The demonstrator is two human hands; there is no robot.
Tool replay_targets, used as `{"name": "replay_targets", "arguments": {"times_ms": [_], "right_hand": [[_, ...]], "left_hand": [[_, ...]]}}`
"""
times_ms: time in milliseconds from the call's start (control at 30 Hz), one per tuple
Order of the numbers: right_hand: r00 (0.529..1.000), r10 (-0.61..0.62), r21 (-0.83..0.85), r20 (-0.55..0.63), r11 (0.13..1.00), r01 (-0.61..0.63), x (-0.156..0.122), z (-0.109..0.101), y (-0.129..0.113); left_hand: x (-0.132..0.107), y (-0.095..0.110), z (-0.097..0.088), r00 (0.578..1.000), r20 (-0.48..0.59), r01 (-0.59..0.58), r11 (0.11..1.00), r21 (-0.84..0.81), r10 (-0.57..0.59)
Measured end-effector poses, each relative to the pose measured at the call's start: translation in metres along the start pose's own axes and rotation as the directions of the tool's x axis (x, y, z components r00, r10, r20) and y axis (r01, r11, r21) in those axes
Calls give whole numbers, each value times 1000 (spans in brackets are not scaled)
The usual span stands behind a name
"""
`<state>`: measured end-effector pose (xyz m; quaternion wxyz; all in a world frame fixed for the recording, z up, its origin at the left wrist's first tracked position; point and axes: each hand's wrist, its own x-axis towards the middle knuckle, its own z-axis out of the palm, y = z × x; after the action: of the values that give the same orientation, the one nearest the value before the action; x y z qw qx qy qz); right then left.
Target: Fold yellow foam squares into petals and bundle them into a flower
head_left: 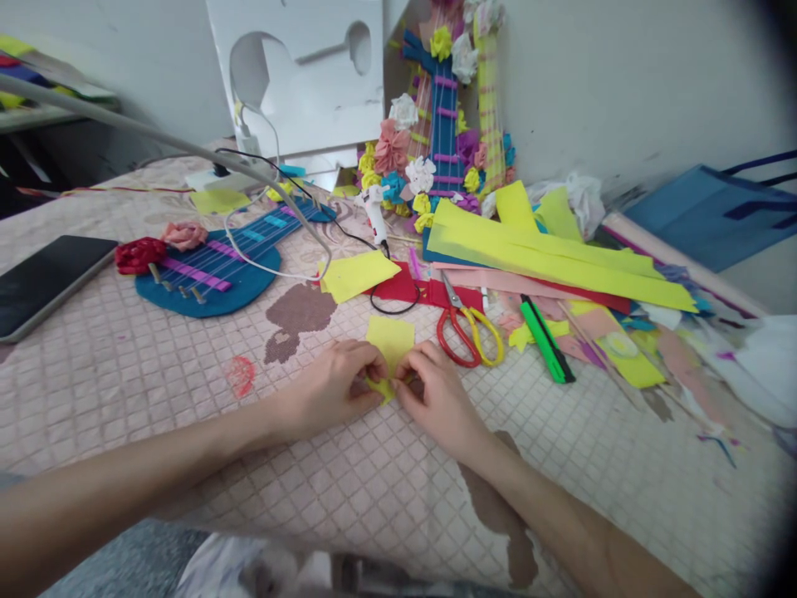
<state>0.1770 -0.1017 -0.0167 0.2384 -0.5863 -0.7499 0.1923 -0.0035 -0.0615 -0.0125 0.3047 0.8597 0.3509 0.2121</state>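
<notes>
Both my hands pinch the near end of a small yellow paper piece (391, 334), which lies toward the far side of the table from my fingers. My left hand (339, 378) grips its left side and my right hand (439, 390) its right side, fingertips close together. The part between the fingers looks gathered or folded, but is partly hidden. Just beyond my right hand lie scissors (466, 328) with one red and one yellow handle. A stack of yellow sheets (358, 274) sits behind the piece, partly over a red strip (398, 284).
Left stands a blue guitar-shaped craft (249, 266) with paper roses, beside a phone (53, 278). A white glue gun (374, 212), a green cutter knife (545, 339) and long yellow strips (548, 249) lie farther back and right. A white cable (187, 133) arches over the left side.
</notes>
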Motion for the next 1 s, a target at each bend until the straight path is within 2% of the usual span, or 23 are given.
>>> {"name": "replay_targets", "arguments": {"times_ms": [400,600,767,1000], "right_hand": [[1000,-19,-22,-20,1000,19,0,4,4],[1000,-18,-34,-25,999,17,0,6,3],[999,-14,-52,-30,999,13,-1,7,4],[999,-26,-20,-40,999,25,-2,6,4]], "left_hand": [[2,-1,1,1000,14,-20,1000,21,19],[0,-3,6,999,-25,-39,997,65,41],[0,-3,8,1000,2,-26,995,95,26],[-2,-2,11,1000,-23,-4,992,129,7]]}}
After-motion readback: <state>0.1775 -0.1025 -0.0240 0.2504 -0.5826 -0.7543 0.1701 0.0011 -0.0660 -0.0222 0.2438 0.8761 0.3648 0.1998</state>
